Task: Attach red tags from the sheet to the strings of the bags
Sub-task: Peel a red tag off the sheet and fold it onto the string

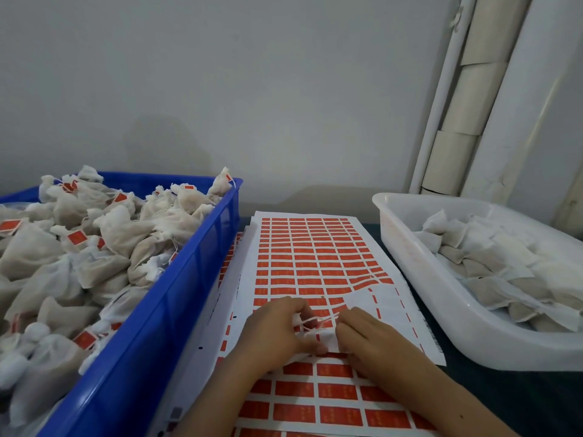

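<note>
Red tag sheet (315,257) on dark table (504,402), grey wall (252,89) behind; left hand (274,329), right hand (362,335) grip bag string (312,323).

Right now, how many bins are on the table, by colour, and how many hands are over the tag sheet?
Blue bin, holding tagged bags: 1
White bin, holding untagged bags: 1
Hands over the tag sheet: 2, left hand and right hand
Total: 4

Cardboard tubes (473,99) lean in the corner against a grey wall (252,89).
</note>
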`<action>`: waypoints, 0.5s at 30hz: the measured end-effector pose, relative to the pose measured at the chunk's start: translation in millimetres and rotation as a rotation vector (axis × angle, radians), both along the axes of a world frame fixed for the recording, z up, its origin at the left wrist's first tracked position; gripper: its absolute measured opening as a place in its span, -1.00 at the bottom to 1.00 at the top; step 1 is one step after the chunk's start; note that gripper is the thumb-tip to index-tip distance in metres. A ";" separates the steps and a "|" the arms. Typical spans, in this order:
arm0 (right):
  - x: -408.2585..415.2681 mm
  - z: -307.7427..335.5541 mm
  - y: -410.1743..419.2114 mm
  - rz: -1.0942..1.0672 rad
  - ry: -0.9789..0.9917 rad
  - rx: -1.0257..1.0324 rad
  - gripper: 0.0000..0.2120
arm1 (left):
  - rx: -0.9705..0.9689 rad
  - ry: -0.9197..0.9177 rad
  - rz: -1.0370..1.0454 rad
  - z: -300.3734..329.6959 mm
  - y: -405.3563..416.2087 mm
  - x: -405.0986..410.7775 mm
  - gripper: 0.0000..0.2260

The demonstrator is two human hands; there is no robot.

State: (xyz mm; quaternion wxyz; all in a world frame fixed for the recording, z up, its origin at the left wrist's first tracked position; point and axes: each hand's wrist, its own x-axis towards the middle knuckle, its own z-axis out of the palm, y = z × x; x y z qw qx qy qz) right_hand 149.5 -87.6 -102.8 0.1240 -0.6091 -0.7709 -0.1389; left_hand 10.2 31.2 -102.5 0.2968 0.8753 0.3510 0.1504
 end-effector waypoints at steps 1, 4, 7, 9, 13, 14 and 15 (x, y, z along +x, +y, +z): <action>-0.8 1.2 0.3 -0.024 0.046 -0.016 -0.68 | -0.011 -0.001 0.003 -0.3 0.8 -0.3 -0.73; 5.0 0.2 -0.8 -0.108 0.175 -0.115 -0.86 | -0.049 -0.009 0.013 -1.5 3.5 -0.8 -0.77; 7.2 -1.4 -1.2 -0.150 0.223 -0.217 -0.72 | -0.065 -0.014 0.047 -2.2 4.2 -1.3 -0.76; 7.0 -1.9 0.8 -0.145 0.226 -0.220 -0.72 | -0.070 0.012 0.034 -2.6 3.3 -0.9 -0.64; 0.1 -2.0 4.2 -0.107 0.162 -0.159 -0.89 | -0.056 0.034 0.029 -0.7 0.8 -1.1 -0.52; 0.3 -1.7 4.2 -0.111 0.099 -0.102 -0.82 | -0.047 0.037 0.013 -0.5 0.2 -1.1 -0.51; -1.3 0.0 3.8 -0.108 0.080 -0.058 -0.67 | -0.042 0.039 -0.009 -0.5 -0.5 -1.1 -0.48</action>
